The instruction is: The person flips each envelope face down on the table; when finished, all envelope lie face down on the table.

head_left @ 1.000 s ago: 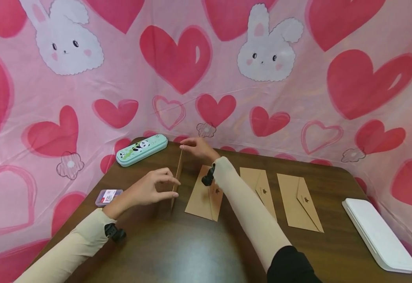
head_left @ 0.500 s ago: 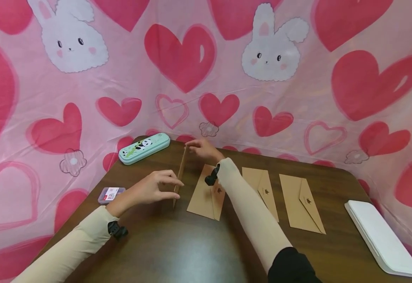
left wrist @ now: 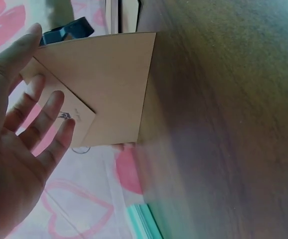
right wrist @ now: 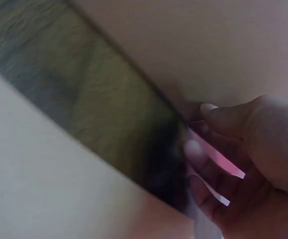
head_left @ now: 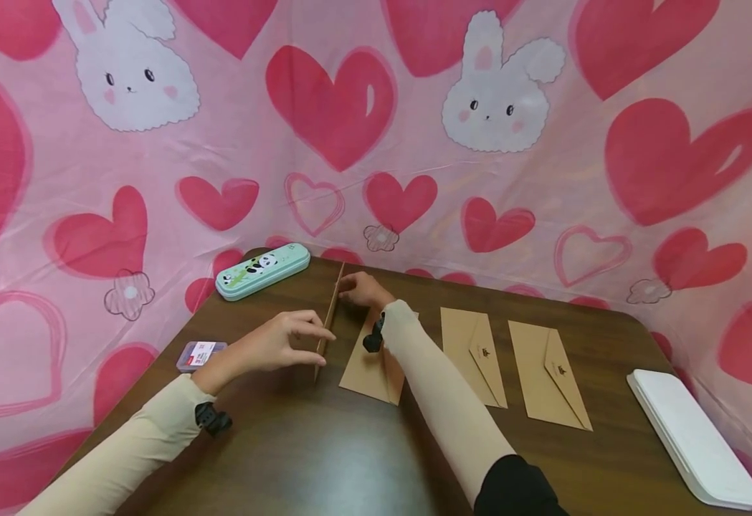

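Hiding some flap (left wrist: 85, 117), the left hand (left wrist: 12, 162) holds an envelope (left wrist: 111, 82) (lettering blurred).

Brown env. (left wrist: 109, 82) stands upright on edge, sm. dark print on flap.

The table (head_left: 324, 451) is brown wood. A green case (head_left: 263, 272) lies at its far left corner, and a small box (head_left: 200, 355) sits by the left edge. Three envelopes (head_left: 535, 376) lie flat in a row between that edge and the right edge, where a white case (head_left: 695, 437) lies
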Motion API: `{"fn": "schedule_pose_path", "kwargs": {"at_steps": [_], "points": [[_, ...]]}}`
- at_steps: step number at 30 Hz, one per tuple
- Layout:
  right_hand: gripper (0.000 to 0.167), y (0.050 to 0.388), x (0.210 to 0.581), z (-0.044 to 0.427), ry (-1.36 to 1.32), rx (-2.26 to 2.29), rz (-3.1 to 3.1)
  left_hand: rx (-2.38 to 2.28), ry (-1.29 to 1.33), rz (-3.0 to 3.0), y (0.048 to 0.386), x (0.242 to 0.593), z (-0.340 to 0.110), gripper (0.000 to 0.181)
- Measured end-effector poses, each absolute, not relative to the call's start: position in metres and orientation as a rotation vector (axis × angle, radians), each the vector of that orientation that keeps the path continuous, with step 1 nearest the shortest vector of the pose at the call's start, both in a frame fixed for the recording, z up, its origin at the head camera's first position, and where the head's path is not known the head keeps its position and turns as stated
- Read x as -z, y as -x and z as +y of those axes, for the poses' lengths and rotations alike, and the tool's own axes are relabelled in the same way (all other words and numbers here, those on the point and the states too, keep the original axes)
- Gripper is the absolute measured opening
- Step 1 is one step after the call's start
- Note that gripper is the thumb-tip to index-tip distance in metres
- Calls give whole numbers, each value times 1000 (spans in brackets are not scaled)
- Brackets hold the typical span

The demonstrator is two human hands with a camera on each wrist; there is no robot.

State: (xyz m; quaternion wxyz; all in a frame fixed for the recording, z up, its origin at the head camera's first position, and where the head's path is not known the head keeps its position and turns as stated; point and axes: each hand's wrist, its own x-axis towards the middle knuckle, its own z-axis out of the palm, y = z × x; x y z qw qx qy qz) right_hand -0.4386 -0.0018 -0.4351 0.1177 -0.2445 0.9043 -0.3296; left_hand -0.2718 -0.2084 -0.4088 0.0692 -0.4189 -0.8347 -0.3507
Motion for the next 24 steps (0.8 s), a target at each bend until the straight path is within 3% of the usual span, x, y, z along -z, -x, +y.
{"fn": "schedule_pose_path", "kwargs": {"at_steps": [11,19,24], "points": [[35,435,431,-2,746,953,2663,1004,1221,-2484,270,407,-213,38],[36,435,421,21,645,1313,2397,1020,1158,-2488,269,396,-230,43],[37,439,417,32,427,1670,2130,1054,1031,-2556,266,389,-247,54]]}}
